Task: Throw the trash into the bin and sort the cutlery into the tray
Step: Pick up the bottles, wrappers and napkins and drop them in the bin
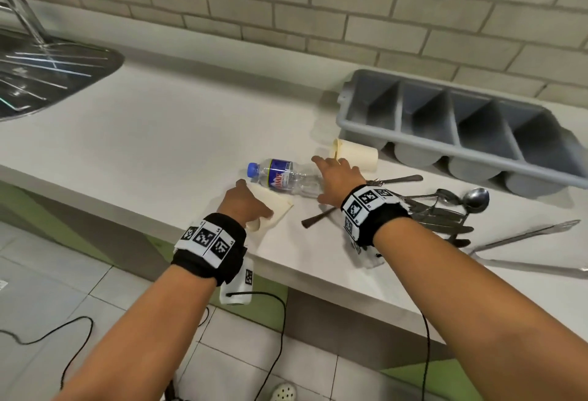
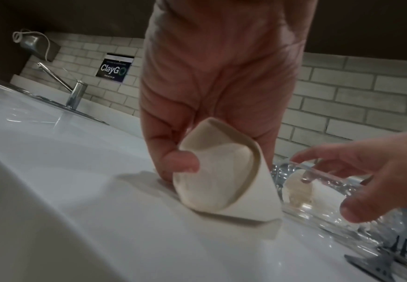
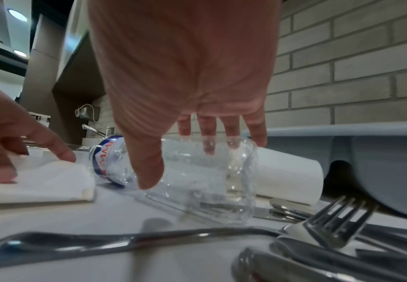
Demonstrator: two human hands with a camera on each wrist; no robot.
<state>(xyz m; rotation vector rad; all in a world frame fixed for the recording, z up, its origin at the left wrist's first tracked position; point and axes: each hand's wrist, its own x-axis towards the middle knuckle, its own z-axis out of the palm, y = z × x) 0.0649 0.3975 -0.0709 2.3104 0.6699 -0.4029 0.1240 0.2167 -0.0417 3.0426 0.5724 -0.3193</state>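
head view shows nothing sorted yet: a folded napkin [image 1: 273, 206] is pinched by the left hand [image 1: 243, 203], the right hand [image 1: 337, 179] is spread over the lying bottle [image 1: 283, 176], cutlery [image 1: 442, 209] is left beside the empty tray [image 1: 350, 120].

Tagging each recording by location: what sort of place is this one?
Probably a shared pantry or canteen kitchen: a white counter with a steel sink, a brick-tile wall carrying a ClayGo sign, and a grey cutlery tray.
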